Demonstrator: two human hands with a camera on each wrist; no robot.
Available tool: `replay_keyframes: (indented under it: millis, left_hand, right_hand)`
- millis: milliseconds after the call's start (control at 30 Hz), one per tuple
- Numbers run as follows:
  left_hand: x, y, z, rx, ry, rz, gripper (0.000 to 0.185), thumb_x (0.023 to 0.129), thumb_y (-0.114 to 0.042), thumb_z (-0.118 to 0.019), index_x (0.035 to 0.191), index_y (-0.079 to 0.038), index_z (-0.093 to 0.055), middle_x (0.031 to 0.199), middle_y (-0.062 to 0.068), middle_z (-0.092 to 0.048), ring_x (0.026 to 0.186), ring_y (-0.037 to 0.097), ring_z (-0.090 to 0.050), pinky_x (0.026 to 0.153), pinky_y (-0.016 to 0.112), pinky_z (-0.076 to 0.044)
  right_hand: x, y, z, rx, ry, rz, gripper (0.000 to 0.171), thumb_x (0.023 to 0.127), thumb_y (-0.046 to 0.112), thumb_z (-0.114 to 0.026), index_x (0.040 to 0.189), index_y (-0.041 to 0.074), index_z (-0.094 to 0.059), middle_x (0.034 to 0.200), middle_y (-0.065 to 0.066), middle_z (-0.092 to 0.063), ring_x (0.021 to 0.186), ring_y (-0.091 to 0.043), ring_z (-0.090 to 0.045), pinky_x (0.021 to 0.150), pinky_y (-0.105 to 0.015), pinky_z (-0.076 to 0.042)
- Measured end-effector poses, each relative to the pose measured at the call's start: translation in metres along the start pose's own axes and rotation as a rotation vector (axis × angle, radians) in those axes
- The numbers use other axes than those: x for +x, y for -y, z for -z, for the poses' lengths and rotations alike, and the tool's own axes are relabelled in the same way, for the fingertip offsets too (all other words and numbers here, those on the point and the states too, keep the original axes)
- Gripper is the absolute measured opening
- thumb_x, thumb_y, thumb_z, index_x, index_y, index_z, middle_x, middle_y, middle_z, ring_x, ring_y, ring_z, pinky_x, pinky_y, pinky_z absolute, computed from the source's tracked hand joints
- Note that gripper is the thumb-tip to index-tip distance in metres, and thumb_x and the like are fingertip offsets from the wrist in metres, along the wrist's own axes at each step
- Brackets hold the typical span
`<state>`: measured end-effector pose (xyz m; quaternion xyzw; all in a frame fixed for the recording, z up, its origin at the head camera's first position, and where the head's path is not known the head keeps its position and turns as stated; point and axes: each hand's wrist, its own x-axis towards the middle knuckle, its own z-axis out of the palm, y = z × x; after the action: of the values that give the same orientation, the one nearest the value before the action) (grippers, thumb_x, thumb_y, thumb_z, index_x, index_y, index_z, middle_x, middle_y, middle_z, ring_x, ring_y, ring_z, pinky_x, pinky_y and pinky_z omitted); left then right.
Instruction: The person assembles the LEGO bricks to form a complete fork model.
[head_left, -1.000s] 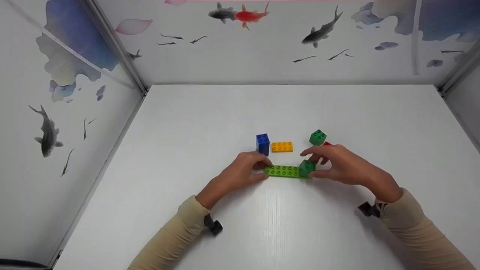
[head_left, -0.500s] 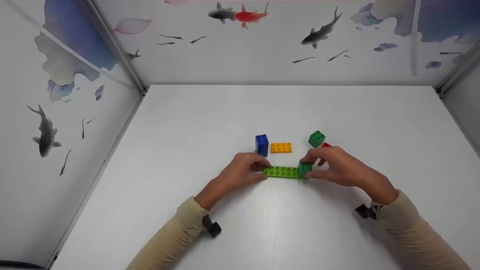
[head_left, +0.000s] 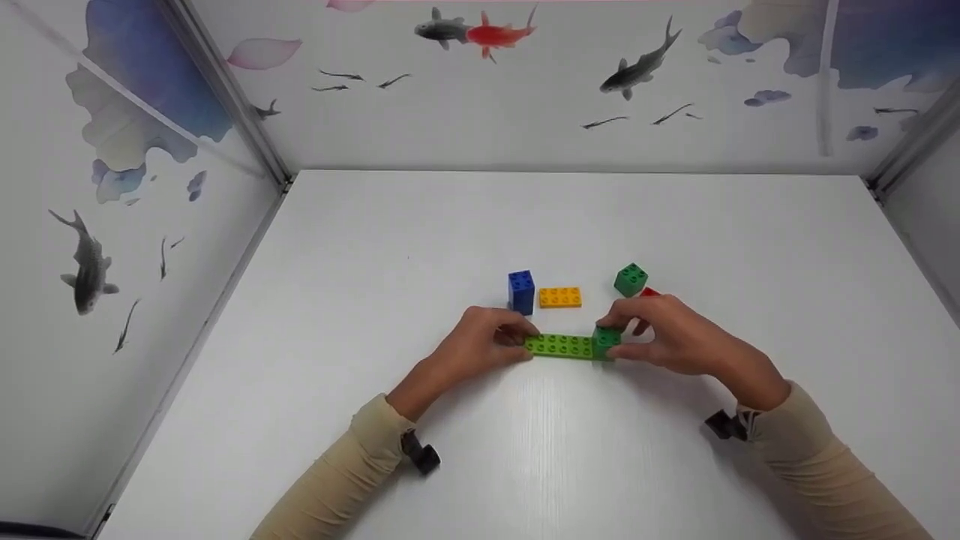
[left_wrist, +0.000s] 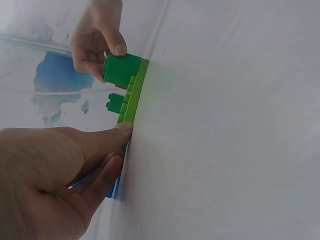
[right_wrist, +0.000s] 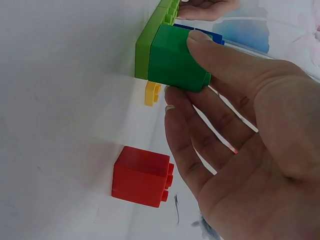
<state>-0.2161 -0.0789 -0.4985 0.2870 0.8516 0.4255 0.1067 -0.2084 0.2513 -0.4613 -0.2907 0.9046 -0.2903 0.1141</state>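
Note:
A long light-green building plate point(head_left: 560, 345) lies flat on the white table in the head view. My left hand point(head_left: 482, 341) pinches its left end between thumb and fingers. On the plate's right end sits a dark green block point(right_wrist: 175, 57), and its side is flush with the plate's end in the right wrist view. My right hand point(head_left: 664, 335) grips this block between thumb and fingers. In the left wrist view, the dark green block point(left_wrist: 122, 70) stands on the plate's studs, with no visible gap beneath it.
Behind the hands stand a tall blue block point(head_left: 521, 292), a flat yellow brick point(head_left: 560, 298) and a second green block point(head_left: 631, 280). A red block point(right_wrist: 141, 176) stands near the right hand, mostly hidden by it in the head view. Printed walls border the table.
My right hand has moved slightly left and lined up the dark green block with the plate's right end, where it now sits lower. The left hand keeps its pinch on the plate.

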Motion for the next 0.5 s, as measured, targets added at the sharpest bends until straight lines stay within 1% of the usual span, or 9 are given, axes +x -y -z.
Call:
replay_keyframes:
  millis: [200, 367, 500]
  left_hand:
    - [0.0003, 0.0002, -0.0008, -0.01, 0.002, 0.009, 0.026, 0.091, -0.004, -0.086, 0.116, -0.008, -0.082, 0.11, 0.006, -0.081, 0.093, 0.011, -0.072, 0.087, 0.023, -0.063]
    - [-0.0004, -0.001, -0.0002, -0.013, 0.004, 0.012, 0.026, 0.091, -0.005, -0.085, 0.117, -0.009, -0.082, 0.11, 0.006, -0.081, 0.093, 0.01, -0.072, 0.087, 0.024, -0.063]
    - [-0.0002, 0.0007, -0.0006, -0.015, 0.005, 0.012, 0.026, 0.092, -0.006, -0.086, 0.117, -0.01, -0.082, 0.11, 0.003, -0.081, 0.093, 0.008, -0.071, 0.087, 0.023, -0.062]
  right_hand:
    - [0.0006, 0.0002, -0.0002, 0.005, 0.0, 0.006, 0.032, 0.091, 0.02, -0.09, 0.12, 0.019, -0.076, 0.118, 0.007, -0.08, 0.103, -0.014, -0.072, 0.092, -0.034, -0.065]
    - [0.0009, 0.0027, -0.0004, 0.012, -0.003, -0.006, 0.032, 0.091, 0.017, -0.089, 0.12, 0.018, -0.076, 0.117, 0.006, -0.08, 0.103, -0.012, -0.072, 0.093, -0.036, -0.065]
    - [-0.0001, 0.0056, -0.0021, -0.013, -0.007, -0.012, 0.031, 0.091, 0.016, -0.088, 0.12, 0.017, -0.076, 0.116, 0.005, -0.08, 0.103, -0.013, -0.072, 0.091, -0.037, -0.065]
